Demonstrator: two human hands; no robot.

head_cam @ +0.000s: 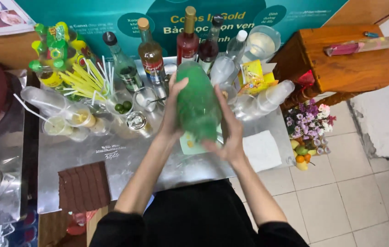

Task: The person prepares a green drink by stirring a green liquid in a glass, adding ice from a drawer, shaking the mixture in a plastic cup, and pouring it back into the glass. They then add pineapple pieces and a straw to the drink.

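Black sleeves lowest in frame, forearms reaching up over foil-covered desk (125,160). Left hand (174,110) flat against green bottle (197,107), fingers pressed together along its side. Bottle blurred, held upright above desk between both palms. Right hand (230,130) cups opposite side, fingers spread. White napkin (261,150) just right.

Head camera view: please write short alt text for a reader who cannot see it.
Two bare hands, left hand and right hand, hold a green bottle over a foil-covered table crowded with syrup bottles, plastic cups and yellow straws.
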